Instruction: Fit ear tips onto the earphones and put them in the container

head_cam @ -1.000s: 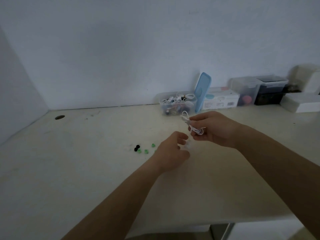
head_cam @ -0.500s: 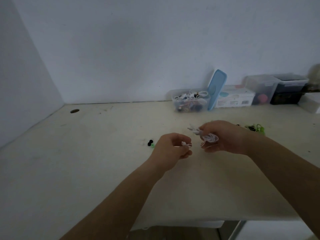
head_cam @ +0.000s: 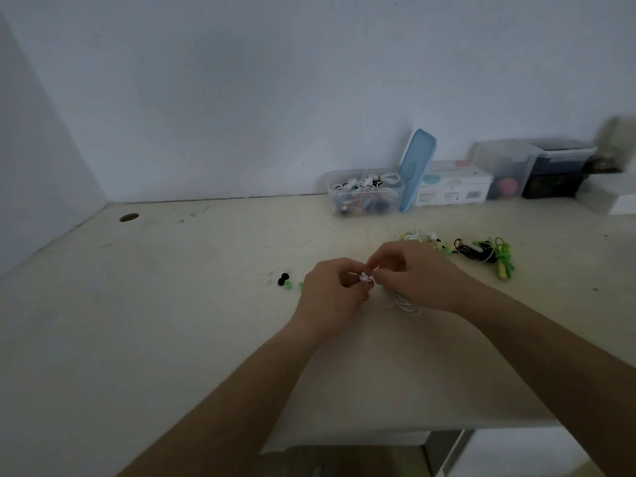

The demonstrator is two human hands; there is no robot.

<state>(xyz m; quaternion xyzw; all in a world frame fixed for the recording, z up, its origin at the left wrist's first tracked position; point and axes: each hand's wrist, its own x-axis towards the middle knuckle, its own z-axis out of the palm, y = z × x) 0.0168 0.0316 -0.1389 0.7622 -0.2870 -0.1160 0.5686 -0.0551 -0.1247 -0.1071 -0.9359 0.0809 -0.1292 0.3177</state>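
Note:
Over the middle of the table my left hand [head_cam: 332,292] pinches a small white earbud [head_cam: 364,277]. My right hand [head_cam: 418,275] meets it fingertip to fingertip and holds the bundled white earphone cable [head_cam: 406,304], which hangs below the palm. Whether an ear tip sits between the fingers cannot be made out. Loose black ear tips [head_cam: 283,279] and green ear tips [head_cam: 288,286] lie on the table left of my left hand. The clear container [head_cam: 364,196] with several earphones inside stands at the back by the wall, its blue lid [head_cam: 417,168] leaning upright beside it.
A pile of green, black and white earphones [head_cam: 481,253] lies to the right behind my right hand. Boxes [head_cam: 451,184] and plastic bins [head_cam: 557,168] line the wall at the back right. A cable hole [head_cam: 129,217] is at the table's far left. The table's front edge is near.
My hands have come together, fingertips now meeting at the earbud. The view has turned right and down, bringing the earphone pile on the right into sight.

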